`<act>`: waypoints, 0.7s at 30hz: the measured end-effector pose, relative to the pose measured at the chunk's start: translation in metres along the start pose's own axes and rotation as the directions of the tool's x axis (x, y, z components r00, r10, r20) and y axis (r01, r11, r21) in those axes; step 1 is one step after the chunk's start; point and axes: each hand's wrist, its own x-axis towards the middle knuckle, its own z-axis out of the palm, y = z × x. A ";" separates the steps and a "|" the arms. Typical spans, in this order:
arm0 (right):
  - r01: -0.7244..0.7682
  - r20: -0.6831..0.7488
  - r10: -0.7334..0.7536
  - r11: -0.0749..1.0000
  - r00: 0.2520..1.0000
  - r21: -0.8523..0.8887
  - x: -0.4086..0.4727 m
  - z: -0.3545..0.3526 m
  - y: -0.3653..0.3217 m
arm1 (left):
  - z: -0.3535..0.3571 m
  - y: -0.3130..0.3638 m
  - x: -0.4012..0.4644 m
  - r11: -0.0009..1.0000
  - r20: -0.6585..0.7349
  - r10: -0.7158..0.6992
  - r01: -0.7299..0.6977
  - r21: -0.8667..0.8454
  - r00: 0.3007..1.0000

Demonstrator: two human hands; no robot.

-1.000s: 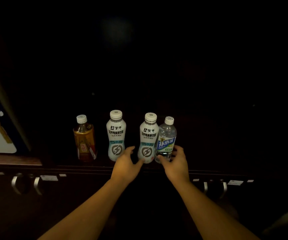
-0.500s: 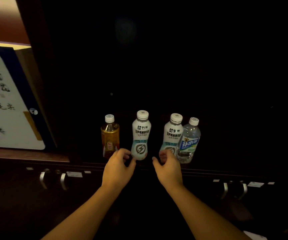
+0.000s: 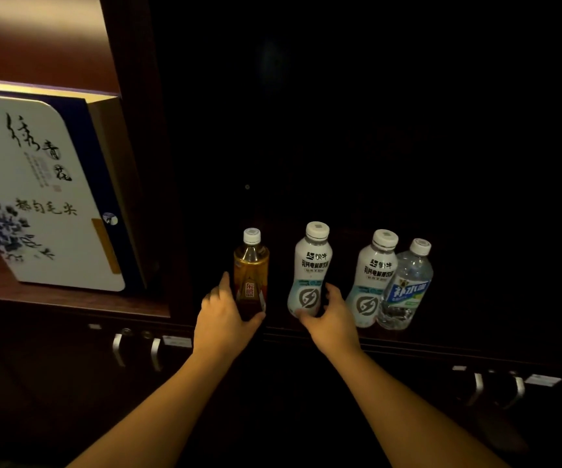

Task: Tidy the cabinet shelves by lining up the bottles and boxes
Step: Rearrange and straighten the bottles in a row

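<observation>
left hand [image 3: 221, 324] wrapped round the tea bottle [image 3: 250, 271] | right hand [image 3: 332, 319] cupped on the white bottle [image 3: 311, 270] beside it | second white bottle [image 3: 372, 278] touching the water bottle [image 3: 406, 285] | all four upright along the shelf [image 3: 441, 339] front edge | box [image 3: 46, 190] next compartment left

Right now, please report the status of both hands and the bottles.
Left hand gripping amber tea bottle. Right hand on left white bottle. Other white bottle and water bottle touching. Nothing blocking.
</observation>
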 end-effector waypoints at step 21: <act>0.005 0.025 -0.005 1.000 1.000 -0.016 0.008 0.004 0.011 | 0.027 0.012 0.008 0.997 -0.008 0.007 -0.007 -0.075 1.000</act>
